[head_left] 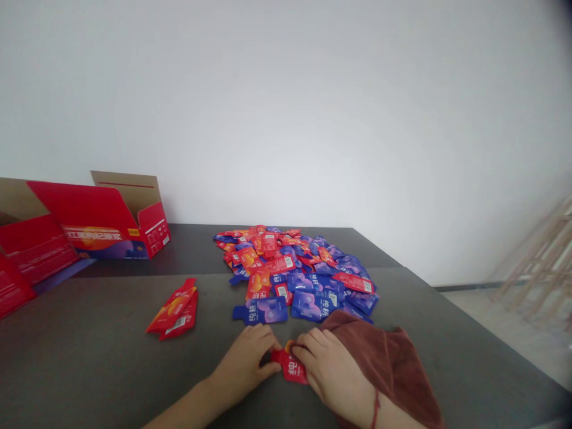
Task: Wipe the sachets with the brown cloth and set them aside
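A red sachet (295, 370) with white lettering lies between my hands near the front of the dark table. My left hand (248, 356) pinches its narrow end between thumb and fingers. Over its other side, my right hand (333, 369) is closed, the fingers covering part of the print. A brown cloth (393, 363) lies beneath and beside my right wrist. Just beyond my hands is a blue sachet (268, 310), at the near edge of a heap of red and blue sachets (286, 256). To the left, two red sachets (179, 310) overlap on the table.
An open red carton (102, 220) stands at the back left, flaps up. Another red carton (38, 247) is beside it, cut off by the view's edge. The table (111, 369) meets a white wall behind. Past its right edge stands a blurred wooden rack (545, 262).
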`<state>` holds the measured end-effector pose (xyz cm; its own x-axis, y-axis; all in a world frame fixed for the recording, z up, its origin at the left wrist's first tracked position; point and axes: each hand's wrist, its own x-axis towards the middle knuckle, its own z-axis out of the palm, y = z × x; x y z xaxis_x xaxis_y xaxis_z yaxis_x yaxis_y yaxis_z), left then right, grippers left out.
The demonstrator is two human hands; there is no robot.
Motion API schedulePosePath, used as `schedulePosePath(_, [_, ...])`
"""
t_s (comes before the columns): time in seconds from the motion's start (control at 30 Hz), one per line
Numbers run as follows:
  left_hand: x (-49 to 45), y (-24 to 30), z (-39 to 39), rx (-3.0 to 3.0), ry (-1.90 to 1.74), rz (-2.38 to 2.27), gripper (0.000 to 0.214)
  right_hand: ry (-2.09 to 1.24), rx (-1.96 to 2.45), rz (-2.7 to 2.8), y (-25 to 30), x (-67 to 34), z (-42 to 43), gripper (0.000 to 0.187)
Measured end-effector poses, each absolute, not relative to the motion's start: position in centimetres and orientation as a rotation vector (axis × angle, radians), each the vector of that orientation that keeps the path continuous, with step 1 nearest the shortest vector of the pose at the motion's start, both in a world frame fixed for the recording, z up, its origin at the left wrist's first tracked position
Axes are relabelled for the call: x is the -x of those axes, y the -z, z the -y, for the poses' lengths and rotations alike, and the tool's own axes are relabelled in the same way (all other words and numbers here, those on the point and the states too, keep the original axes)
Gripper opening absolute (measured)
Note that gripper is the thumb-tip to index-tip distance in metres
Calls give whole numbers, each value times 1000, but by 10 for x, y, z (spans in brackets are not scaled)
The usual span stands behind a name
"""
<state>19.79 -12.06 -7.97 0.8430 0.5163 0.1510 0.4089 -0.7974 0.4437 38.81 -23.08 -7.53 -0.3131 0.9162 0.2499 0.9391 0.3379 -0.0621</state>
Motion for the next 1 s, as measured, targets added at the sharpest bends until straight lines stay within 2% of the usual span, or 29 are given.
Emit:
schedulePosePath(0.2, [-195, 74, 124, -2660, -394, -639, 18, 39, 1756, 2224, 76, -409, 251, 28])
schedulePosePath(0.43, [-194, 78, 121, -2709, -418, -551, 21, 276, 1789, 2336, 77, -370, 223, 13])
schedulePosePath(0.57, [-196, 82, 119, -2730, -425, -624, 17, 425, 1763, 2431, 83, -345, 218, 19])
schedulePosePath(0.77, [-196, 82, 123, -2886, -398, -582, 16, 79, 1505, 2486, 75, -380, 243, 30])
schedulePosePath(0.87, [-197, 80, 128, -3027, -355, -556, 16, -43, 1543, 2433, 72, -408, 258, 33])
schedulePosePath(1.0, [-202, 79, 138, -3185, -313, -580, 15, -29, 1688, 2217, 75, -435, 266, 34])
